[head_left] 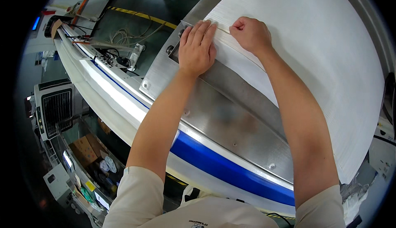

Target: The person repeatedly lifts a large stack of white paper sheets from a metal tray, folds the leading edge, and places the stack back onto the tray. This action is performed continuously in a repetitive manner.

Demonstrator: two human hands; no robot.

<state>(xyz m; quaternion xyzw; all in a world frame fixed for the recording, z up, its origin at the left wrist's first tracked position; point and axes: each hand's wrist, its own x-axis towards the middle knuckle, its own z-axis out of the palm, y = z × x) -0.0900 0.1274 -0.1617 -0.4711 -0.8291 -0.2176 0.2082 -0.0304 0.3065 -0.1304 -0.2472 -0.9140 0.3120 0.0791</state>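
Carrying surface (pixel 235 116): bare metal showed along the near-left side of the sheet stack that lay on it.
White sheet stack (pixel 313 42): spread over that surface; the step in hand looked like steadying and working its layered left edge.
White grilled unit (pixel 57 108): stood well apart, left of the stack.
Cardboard box (pixel 84 149): sat left of the stack too, amid clutter.
Right forearm (pixel 303 120): crossed over the stack's near edge and hid part of it.
Left hand (pixel 198 48): laid flat across the stack's left edge, fingers side by side, straight.
Right hand (pixel 251 35): rested on the stack near that edge, fingers curled together; whether they clamped a sheet could not be told. The next move seemed to call for firm left pressure while these fingers worked the layers.
Dark knobs (pixel 169 49): just left of the stack, likely limiting any outward slide.
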